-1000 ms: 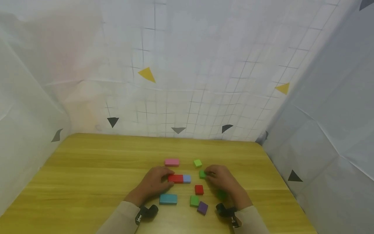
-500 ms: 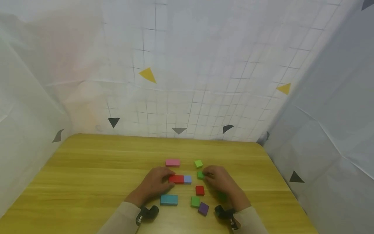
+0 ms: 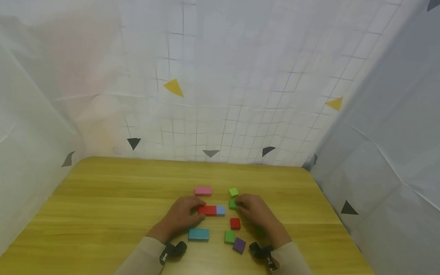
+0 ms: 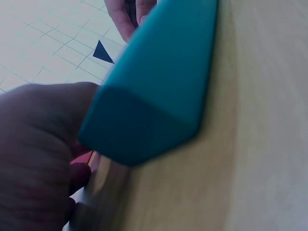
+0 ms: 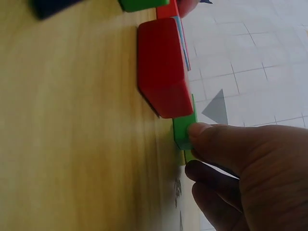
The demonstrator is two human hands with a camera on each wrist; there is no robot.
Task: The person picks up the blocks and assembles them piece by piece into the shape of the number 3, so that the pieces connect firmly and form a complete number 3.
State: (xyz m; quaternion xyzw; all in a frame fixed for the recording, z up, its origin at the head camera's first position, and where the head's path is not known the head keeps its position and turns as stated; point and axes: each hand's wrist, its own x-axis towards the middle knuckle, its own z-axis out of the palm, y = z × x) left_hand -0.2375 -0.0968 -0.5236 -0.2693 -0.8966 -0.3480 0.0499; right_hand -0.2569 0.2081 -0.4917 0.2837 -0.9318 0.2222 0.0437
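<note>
Your left hand (image 3: 182, 215) pinches the long red block (image 3: 207, 211); your right hand (image 3: 256, 210) pinches the green block (image 3: 232, 204).
Red lies end to end with the light-blue block (image 3: 220, 211); green's just right of it, between lime block (image 3: 233, 192) and red cube (image 3: 235, 224).

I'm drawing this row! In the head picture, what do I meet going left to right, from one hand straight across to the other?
Left hand, long red block, light blue block, green block, right hand.
</note>
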